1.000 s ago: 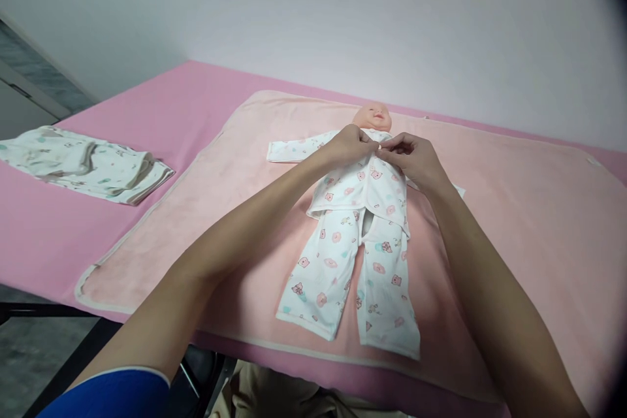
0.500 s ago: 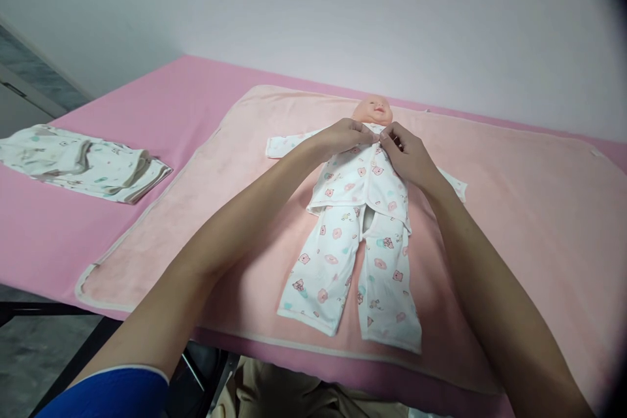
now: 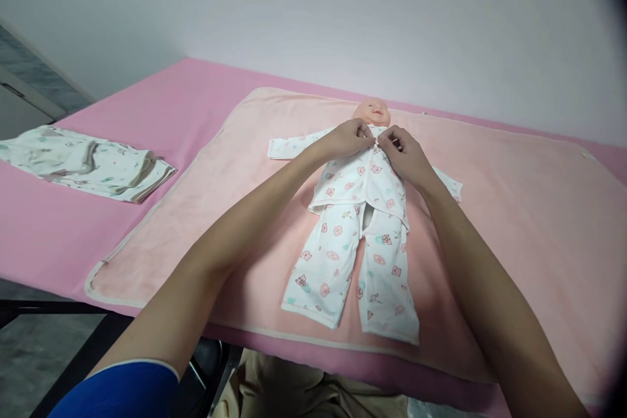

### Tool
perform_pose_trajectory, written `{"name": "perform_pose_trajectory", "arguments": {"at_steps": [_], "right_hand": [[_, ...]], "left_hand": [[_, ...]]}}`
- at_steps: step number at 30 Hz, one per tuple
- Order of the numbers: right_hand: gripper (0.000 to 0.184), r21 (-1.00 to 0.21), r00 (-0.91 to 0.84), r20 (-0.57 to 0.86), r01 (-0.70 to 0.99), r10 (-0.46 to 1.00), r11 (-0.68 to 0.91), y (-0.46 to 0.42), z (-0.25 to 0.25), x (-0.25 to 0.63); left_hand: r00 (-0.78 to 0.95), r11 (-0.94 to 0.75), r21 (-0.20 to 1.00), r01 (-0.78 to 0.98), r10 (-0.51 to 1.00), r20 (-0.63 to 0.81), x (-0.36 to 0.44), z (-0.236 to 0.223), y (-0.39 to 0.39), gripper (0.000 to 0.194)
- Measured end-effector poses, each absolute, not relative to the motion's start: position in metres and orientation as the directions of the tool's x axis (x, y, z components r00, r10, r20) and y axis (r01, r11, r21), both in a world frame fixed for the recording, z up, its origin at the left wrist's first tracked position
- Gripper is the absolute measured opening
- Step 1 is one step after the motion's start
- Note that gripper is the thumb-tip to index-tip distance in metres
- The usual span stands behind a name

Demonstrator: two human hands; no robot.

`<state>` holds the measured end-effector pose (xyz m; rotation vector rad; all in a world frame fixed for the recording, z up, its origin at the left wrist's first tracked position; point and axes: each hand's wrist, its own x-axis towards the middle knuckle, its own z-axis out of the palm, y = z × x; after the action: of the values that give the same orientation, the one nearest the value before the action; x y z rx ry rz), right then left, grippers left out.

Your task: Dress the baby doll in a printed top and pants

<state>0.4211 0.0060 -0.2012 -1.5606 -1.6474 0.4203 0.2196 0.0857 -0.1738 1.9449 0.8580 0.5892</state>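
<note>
A baby doll (image 3: 370,111) lies on its back on a pink blanket (image 3: 220,202), its head toward the wall. It wears a white printed baby jacket (image 3: 345,179) and matching split-crotch trousers (image 3: 318,268). At the top of the jacket front, just below the doll's chin, my left hand (image 3: 350,138) pinches the cloth with fingers closed. Close beside it on the right, my right hand (image 3: 402,151) is also closed in a pinch on the jacket's front edge. The fastening between my fingertips is too small to make out.
Folded white printed cloth (image 3: 93,163) rests at the left on the pink table (image 3: 161,101). A pale wall (image 3: 313,19) rises behind the table's far side. Under the near edge are a black table leg and a chair part.
My hands have drawn slightly apart at the jacket's neckline, both still at its front. The whole view has shifted a little.
</note>
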Motion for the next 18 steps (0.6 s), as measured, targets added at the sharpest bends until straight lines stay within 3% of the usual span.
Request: {"name": "perform_pose_trajectory", "arguments": {"at_steps": [3, 8, 11, 18], "right_hand": [[0.029, -0.696, 0.129, 0.319, 0.704, 0.939, 0.14, 0.013, -0.193, 0.428], [0.04, -0.707, 0.151, 0.198, 0.706, 0.969, 0.034, 0.036, -0.182, 0.447], [0.036, -0.724, 0.133, 0.162, 0.69, 0.978, 0.026, 0.046, -0.184, 0.454], [0.026, -0.733, 0.135, 0.333, 0.66, 0.933, 0.166, 0.054, -0.195, 0.456]], "left_hand": [[0.591, -0.342, 0.854, 0.393, 0.805, 0.051, 0.227, -0.174, 0.088, 0.026], [0.505, -0.391, 0.8, 0.455, 0.853, 0.13, 0.242, -0.178, 0.102, 0.031], [0.481, -0.412, 0.799, 0.438, 0.858, 0.178, 0.245, -0.182, 0.112, 0.032], [0.644, -0.552, 0.76, 0.342, 0.727, 0.238, 0.226, -0.176, 0.133, 0.024]]}}
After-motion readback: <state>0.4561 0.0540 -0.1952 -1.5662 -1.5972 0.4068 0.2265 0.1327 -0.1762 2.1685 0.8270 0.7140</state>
